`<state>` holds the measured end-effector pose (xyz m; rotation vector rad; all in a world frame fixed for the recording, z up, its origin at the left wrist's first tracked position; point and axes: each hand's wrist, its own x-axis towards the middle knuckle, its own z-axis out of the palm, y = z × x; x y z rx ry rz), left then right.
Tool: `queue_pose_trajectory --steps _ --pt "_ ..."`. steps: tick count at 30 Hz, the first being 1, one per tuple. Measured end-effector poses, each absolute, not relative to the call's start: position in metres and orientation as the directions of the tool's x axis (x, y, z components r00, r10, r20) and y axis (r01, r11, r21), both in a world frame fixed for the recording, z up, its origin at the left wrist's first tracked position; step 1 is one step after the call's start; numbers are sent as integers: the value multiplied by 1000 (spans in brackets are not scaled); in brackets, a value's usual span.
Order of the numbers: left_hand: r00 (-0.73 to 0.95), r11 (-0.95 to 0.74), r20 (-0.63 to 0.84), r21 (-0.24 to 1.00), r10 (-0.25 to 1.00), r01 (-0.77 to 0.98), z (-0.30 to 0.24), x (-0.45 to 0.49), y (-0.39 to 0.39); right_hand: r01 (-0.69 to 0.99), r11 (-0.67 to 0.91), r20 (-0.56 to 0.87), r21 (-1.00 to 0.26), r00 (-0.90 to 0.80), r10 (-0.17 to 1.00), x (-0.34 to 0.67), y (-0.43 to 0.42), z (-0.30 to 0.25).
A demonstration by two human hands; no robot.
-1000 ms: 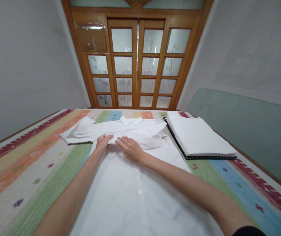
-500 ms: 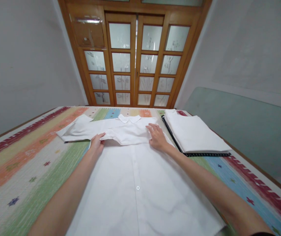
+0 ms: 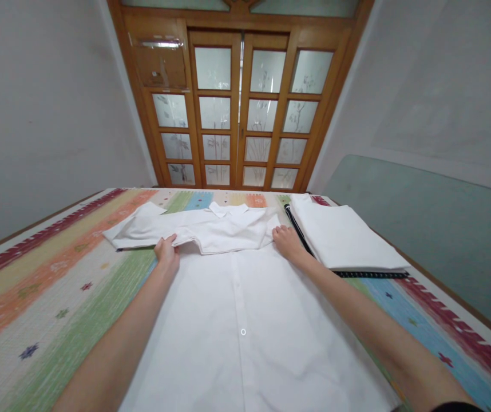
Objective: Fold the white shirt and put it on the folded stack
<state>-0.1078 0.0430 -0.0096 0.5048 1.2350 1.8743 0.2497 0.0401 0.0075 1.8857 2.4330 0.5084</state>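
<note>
A white button-up shirt (image 3: 211,320) lies spread out with its button strip facing up and its collar (image 3: 228,209) at the far end. Across its chest runs a layer of white cloth (image 3: 224,234), likely a sleeve, reaching past the left side with its end turned back. Thumb and fingers of my left hand (image 3: 168,252) pinch the near edge of this layer, lifting it slightly. My right hand (image 3: 287,243) has its fingers curled onto the shirt by the right shoulder and grips cloth there; the fingertips are partly hidden.
On the right lies a folded white cloth (image 3: 348,237) on top of a black piece with a dotted edge (image 3: 372,274). A striped colourful cover (image 3: 78,297) is spread beneath everything. Wooden doors (image 3: 237,114) with glass panes stand beyond, and a pale green panel (image 3: 421,223) on the right.
My right hand has moved a little right and its fingers have closed on the cloth by the shoulder. My left hand still pinches the layer's edge, shifted slightly left.
</note>
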Motion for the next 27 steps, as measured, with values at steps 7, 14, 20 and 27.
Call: queue_pose_trajectory --steps 7,14,20,27 --pt "-640 -220 -152 858 753 -464 -6 -105 41 961 54 219 270 -116 969 259 46 8" --pt "-605 -203 -149 857 782 -473 -4 -103 38 954 35 279 297 -122 953 266 45 11" --pt "-563 -191 -120 866 817 -462 -3 -103 39 932 141 290 333 -243 926 262 52 14" --pt "-526 -189 -53 899 849 -395 -5 -101 40 972 -2 160 235 -36 986 268 60 18"
